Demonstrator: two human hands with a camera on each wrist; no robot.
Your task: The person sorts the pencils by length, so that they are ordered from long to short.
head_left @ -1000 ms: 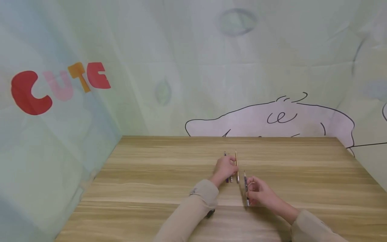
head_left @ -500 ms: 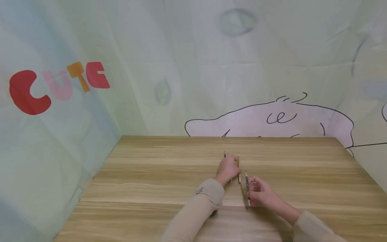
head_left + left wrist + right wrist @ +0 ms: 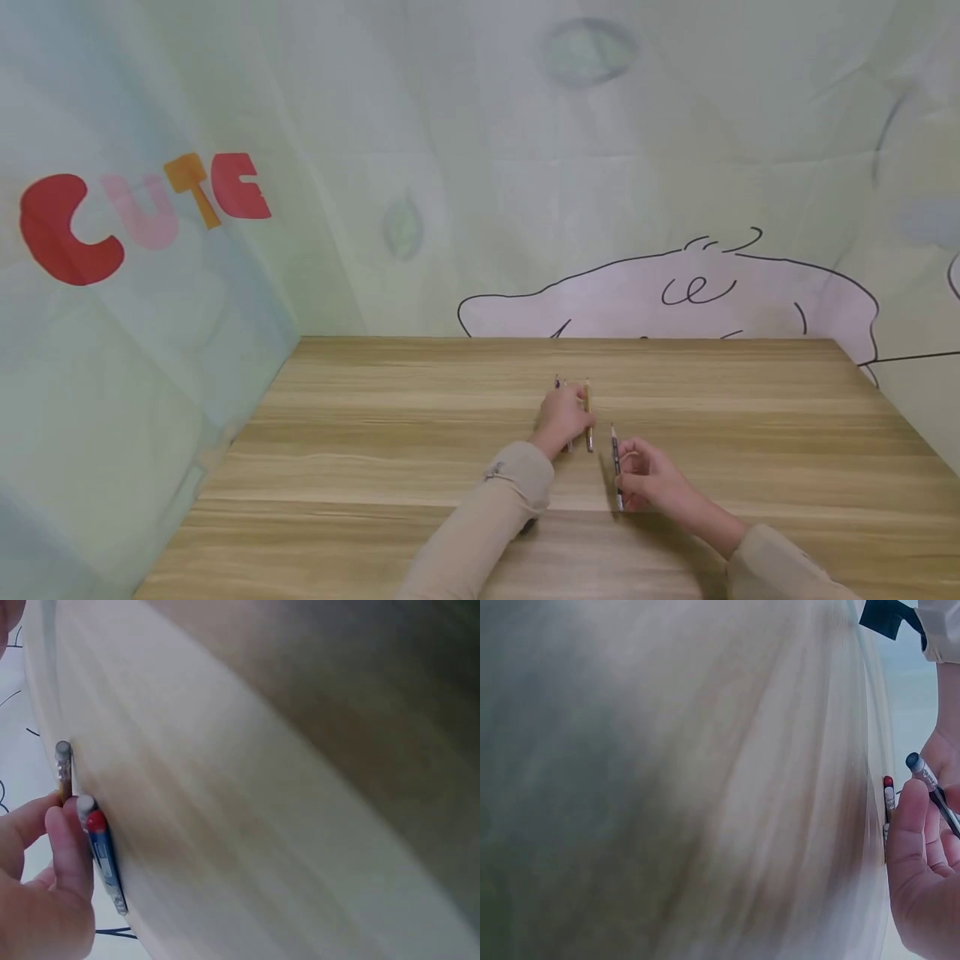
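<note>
Between left thumb and fingers, my left hand (image 3: pixel 562 417) pinches a yellow pencil (image 3: pixel 588 429); its metal-banded eraser end (image 3: pixel 64 754) shows in the left wrist view. Just left of it, partly under that hand, lie a pencil with a pale grey eraser (image 3: pixel 86 804) and a dark blue pen-like stick with a red end (image 3: pixel 101 844). My right hand (image 3: pixel 651 477) holds a dark pencil (image 3: pixel 617 467), point away from me, nearer than the yellow one and to its right. Its dark eraser and silver band (image 3: pixel 921 769) stick out past the thumb in the right wrist view.
The wood-grain table (image 3: pixel 375 433) reaches back to a pale printed curtain (image 3: pixel 450 167), with another curtain side on the left bearing coloured letters (image 3: pixel 240 187). A small dark object (image 3: pixel 528 527) shows beside the left sleeve.
My left hand and the yellow pencil shifted a little right, then slightly back left. The right hand, with the dark pencil, has edged slightly right.
</note>
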